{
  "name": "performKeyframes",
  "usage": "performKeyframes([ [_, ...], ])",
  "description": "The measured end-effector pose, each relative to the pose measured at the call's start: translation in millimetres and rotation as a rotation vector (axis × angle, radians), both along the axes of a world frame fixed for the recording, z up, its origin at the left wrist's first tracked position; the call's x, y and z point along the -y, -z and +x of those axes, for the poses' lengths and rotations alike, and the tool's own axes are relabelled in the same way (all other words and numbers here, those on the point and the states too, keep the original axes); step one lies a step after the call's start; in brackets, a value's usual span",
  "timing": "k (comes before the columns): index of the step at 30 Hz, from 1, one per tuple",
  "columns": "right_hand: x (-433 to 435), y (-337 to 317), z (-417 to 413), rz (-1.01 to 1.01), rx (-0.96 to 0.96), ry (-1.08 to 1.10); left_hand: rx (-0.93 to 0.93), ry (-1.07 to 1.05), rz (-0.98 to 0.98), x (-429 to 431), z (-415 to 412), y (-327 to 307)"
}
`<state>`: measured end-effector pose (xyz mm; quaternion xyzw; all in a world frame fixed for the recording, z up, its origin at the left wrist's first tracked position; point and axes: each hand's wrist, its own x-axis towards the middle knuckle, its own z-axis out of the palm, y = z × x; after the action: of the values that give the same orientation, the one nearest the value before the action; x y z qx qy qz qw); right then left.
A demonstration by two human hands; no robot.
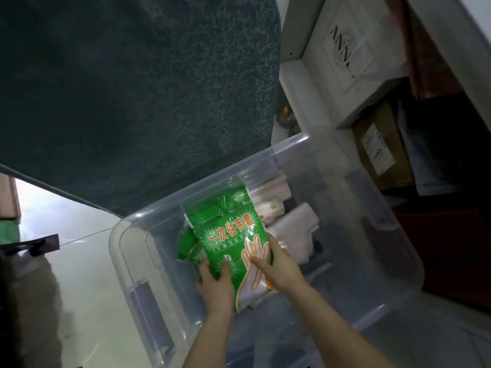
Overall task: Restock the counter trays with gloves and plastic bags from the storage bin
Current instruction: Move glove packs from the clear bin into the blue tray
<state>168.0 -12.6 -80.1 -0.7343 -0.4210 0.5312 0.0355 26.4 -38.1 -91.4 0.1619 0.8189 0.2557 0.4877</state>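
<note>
Head: glove packet (233, 235) pinched between both hands' grip, above bin (372, 261).

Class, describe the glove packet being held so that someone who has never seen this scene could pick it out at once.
Below the dark green cloth sits a clear storage bin. Within it, the left hand and right hand hold a glove packet. It is bright green with orange lettering and a hand outline, unlike the pale white bags beside it.
</note>
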Motion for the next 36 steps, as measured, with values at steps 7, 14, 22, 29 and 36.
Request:
performKeyframes([
  [7, 20.7, -8.8, -0.1, 0.023, 0.009, 0.051, 0.004, 0.051, 0.12, 0.5, -3.3, -11.0],
  [14, 36.6, -49.0, 2.1, 0.195, -0.099, 0.276, 0.051, 0.2, 0.292, -9.6, -3.5, -55.8],
  [22, 53.5, -169.8, 24.3, 0.485, -0.139, 0.367, 0.263, 0.428, 0.56, -11.6, 4.9, -172.4],
  [29, 85.2, -295.6, 65.3, 0.736, -0.114, 0.521, 0.346, 0.728, 0.782, -10.1, 47.2, -301.2],
  [36, 152.9, -405.0, 133.4, 0.948, 0.087, 0.779, 0.626, 1.013, 0.908, 9.7, 142.2, -408.4],
])
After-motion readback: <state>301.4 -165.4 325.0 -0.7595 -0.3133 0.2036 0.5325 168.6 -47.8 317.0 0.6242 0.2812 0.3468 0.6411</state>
